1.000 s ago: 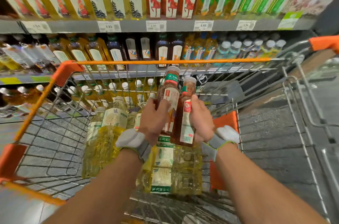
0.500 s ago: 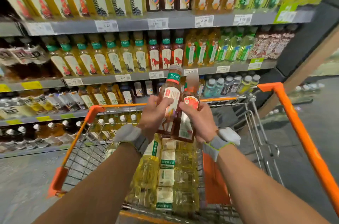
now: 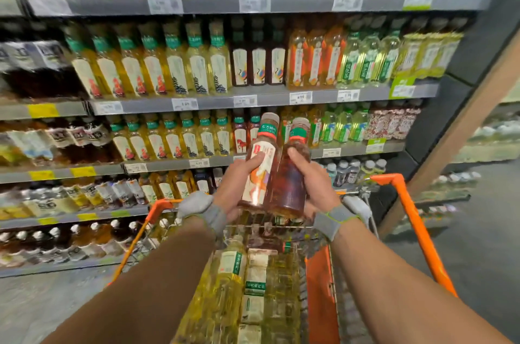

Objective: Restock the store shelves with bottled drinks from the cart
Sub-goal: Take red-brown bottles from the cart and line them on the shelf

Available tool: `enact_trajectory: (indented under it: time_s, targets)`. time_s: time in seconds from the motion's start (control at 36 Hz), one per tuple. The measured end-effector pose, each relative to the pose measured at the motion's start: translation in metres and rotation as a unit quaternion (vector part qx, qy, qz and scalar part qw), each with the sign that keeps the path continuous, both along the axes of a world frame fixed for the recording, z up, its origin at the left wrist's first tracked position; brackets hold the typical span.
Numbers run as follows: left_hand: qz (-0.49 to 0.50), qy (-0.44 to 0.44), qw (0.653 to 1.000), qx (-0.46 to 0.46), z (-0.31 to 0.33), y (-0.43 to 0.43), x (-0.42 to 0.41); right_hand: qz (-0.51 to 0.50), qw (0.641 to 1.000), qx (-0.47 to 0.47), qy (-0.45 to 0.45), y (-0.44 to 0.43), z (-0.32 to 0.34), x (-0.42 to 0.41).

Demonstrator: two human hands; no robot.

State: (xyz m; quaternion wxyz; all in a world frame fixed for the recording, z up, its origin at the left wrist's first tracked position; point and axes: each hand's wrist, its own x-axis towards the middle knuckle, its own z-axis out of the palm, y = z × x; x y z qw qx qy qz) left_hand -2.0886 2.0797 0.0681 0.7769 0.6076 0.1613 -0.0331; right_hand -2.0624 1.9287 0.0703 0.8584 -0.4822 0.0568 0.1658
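My left hand grips a reddish-brown tea bottle with a white label and a red horse on it. My right hand grips a second dark red bottle with a green neck band. Both bottles are held side by side, upright and tilted slightly, above the far end of the orange cart, in front of the shelf that carries the same red bottles. Several yellow tea bottles lie in the cart basket below my forearms.
Rows of yellow, dark and green bottled drinks fill the shelves ahead, with price tags on grey shelf edges. A wooden post leans at the right beside the shelf end. Grey floor lies right of the cart.
Both hands have lifted the two red bottles up out of the cart toward the shelves. My view has risen from the cart basket to the shelf rows.
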Motion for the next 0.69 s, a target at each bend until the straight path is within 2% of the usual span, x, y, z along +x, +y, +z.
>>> enact_trajectory:
  time_s: [0.08,0.22,0.28,0.36,0.42,0.61,0.69]
  targets:
    - [-0.019,-0.007,1.0,-0.012,0.021,-0.001,-0.001,0.006,0.999,0.028,0.027,-0.006,0.017,0.002]
    - [-0.021,0.0,1.0,0.017,0.05,-0.004,0.007,0.051,0.996,0.052,0.055,-0.01,0.034,0.011]
    - [-0.024,-0.004,1.0,0.02,0.06,-0.006,0.009,0.069,0.996,0.046,0.039,-0.007,0.044,0.013]
    - [-0.006,-0.014,1.0,0.015,0.076,-0.006,0.016,0.055,0.997,-0.034,-0.038,-0.007,0.058,0.021]
    - [-0.007,-0.028,0.999,0.023,0.083,-0.004,0.023,0.037,0.996,-0.063,-0.058,-0.006,0.063,0.029]
    - [-0.006,-0.056,0.998,0.019,0.103,0.021,0.059,-0.029,0.997,-0.041,-0.054,0.026,0.092,0.071]
    - [-0.03,-0.065,0.997,0.023,0.109,0.031,0.078,-0.017,0.998,-0.033,-0.051,0.034,0.105,0.086]
